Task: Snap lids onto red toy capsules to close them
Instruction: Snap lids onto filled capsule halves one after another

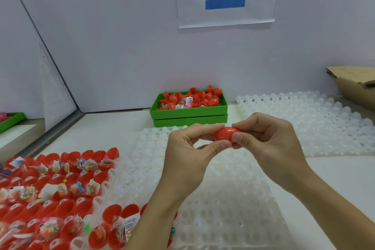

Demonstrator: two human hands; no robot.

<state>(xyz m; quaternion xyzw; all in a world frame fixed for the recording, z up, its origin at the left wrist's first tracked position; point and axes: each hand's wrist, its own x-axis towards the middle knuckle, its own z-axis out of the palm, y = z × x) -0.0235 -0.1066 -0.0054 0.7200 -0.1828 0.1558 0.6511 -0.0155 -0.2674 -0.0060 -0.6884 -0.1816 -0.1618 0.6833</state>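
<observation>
Both hands (pixel 229 140) pinching red capsule (pixel 226 136) seemingly closed, above white tray (pixel 223 209), clear of green bin (pixel 188 115)

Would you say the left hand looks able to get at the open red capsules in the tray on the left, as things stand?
Probably not yet: the left hand and right hand both pinch the red capsule. Nothing blocks the way to the open capsules; it must release its grip first.
</observation>
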